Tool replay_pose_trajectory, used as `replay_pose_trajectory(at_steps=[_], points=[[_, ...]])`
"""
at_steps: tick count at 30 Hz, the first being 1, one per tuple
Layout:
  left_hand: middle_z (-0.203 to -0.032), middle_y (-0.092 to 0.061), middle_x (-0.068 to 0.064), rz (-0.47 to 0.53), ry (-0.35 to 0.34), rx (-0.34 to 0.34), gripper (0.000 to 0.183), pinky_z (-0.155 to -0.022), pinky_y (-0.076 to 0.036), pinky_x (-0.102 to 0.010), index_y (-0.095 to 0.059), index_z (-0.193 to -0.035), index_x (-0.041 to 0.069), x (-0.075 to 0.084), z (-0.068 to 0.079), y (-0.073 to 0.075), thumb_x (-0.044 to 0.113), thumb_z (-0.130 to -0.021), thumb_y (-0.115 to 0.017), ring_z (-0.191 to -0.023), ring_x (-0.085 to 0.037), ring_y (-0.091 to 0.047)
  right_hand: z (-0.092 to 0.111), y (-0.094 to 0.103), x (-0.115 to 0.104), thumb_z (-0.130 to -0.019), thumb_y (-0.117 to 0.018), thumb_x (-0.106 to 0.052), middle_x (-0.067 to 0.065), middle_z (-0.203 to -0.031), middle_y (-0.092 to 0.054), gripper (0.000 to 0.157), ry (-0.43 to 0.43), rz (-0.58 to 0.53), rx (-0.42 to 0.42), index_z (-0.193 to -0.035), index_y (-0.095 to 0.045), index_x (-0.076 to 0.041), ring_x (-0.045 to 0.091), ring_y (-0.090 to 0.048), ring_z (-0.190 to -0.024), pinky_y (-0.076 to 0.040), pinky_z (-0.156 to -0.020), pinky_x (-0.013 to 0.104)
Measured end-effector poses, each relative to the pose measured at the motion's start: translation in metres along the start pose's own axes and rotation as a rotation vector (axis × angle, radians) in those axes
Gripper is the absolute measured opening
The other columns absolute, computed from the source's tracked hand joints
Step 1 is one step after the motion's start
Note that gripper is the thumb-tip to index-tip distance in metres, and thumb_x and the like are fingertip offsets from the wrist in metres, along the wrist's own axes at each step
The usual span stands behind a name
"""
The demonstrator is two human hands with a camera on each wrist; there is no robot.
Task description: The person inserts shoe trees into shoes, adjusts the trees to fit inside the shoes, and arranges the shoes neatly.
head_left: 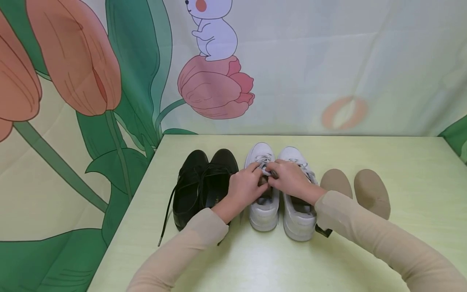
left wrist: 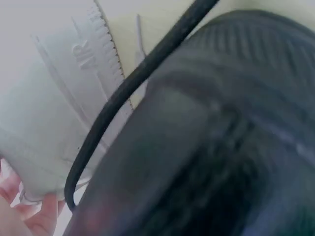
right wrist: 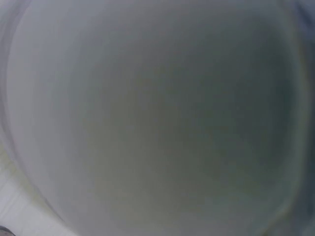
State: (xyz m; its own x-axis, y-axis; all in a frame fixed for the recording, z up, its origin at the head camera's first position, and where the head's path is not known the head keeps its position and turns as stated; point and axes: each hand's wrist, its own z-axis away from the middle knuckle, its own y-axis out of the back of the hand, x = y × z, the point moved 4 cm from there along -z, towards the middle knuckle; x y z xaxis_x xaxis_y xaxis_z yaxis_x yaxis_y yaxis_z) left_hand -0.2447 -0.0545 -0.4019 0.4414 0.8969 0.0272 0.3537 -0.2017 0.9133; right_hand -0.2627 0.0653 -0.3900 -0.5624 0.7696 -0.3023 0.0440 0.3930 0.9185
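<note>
Both hands meet over the throat of a white sneaker [head_left: 264, 217], the left one of a pair standing toes away from me. My left hand [head_left: 245, 187] pinches at its laces [head_left: 263, 159] from the left, thumb and fingers bent. From the other side my right hand [head_left: 292, 178] pinches at the same laces, its fingertips nearly touching the left's. The fingers partly hide the lace ends. In the left wrist view, curled fingers [left wrist: 44, 216] show beside the sneaker's pale side [left wrist: 54, 98]. Blurred pale shoe surface [right wrist: 147, 118] fills the right wrist view, with no hand visible.
A second white sneaker [head_left: 300, 229] stands close on the right, under my right wrist. Black lace-up shoes [head_left: 186, 202] stand left, one lace [head_left: 166, 221] trailing on the table [head_left: 226, 267]. Two beige shoes [head_left: 372, 192] lie right, partly behind the sleeve. A printed curtain [head_left: 292, 81] hangs behind.
</note>
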Motion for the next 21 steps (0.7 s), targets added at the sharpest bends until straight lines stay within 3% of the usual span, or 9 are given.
replay_pose_trajectory(at_steps=[7,16,21], points=[[-0.113,-0.058,0.002,0.016,0.079,-0.005,0.026,-0.052,-0.051,-0.034,-0.063,-0.083,0.016,0.003,-0.001,-0.003,0.041,-0.076,-0.063,-0.071,-0.018,-0.063,0.000,0.000,0.000,-0.075,-0.062,-0.013,0.006,-0.081,-0.062,0.015,0.000,0.000,0.006,-0.089,-0.063,-0.010,0.016,-0.051,-0.063,-0.044,-0.058,0.030],[-0.108,-0.055,0.002,-0.055,0.065,-0.034,0.030,-0.050,-0.050,-0.031,-0.061,-0.091,0.016,0.009,-0.002,-0.004,0.042,-0.077,-0.063,-0.066,-0.016,-0.060,0.001,0.001,-0.001,-0.074,-0.062,-0.011,0.005,-0.077,-0.061,0.011,0.005,-0.009,0.012,-0.085,-0.063,-0.010,0.015,-0.049,-0.060,-0.043,-0.057,0.029],[-0.101,-0.054,0.002,-0.082,0.057,-0.012,0.030,-0.047,-0.048,-0.032,-0.059,-0.090,0.016,0.011,-0.003,-0.005,0.042,-0.077,-0.063,-0.059,-0.017,-0.058,0.000,0.001,0.000,-0.074,-0.062,-0.011,0.005,-0.078,-0.062,0.011,-0.001,-0.007,0.006,-0.085,-0.063,-0.010,0.015,-0.050,-0.061,-0.043,-0.058,0.029]])
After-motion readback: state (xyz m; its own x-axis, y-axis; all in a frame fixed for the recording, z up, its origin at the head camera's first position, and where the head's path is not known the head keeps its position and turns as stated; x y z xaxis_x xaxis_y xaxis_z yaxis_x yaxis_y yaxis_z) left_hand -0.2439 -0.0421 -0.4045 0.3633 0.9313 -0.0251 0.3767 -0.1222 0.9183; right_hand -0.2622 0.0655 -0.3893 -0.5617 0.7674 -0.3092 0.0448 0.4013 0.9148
